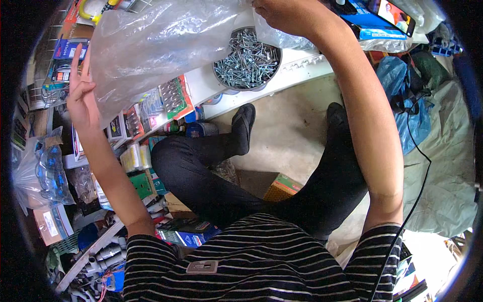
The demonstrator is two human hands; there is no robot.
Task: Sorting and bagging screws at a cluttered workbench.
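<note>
A large clear plastic bag spreads between my hands, above a white shelf. My right hand, partly cut off by the top edge of view, has its fingers curled on the bag's upper right part. At the bag's left edge is my left hand, two fingers extended and the thumb bent towards the plastic. The bag overlaps its palm and hides the other fingers, so its grip does not show. Below and between the hands, a round container holds many loose metal screws; the bag covers part of its left side.
Carded hardware packs line the shelf at left. A phone showing a picture lies on a blue box at upper right. A black cable runs along my right side. Pipe fittings lie at lower left.
</note>
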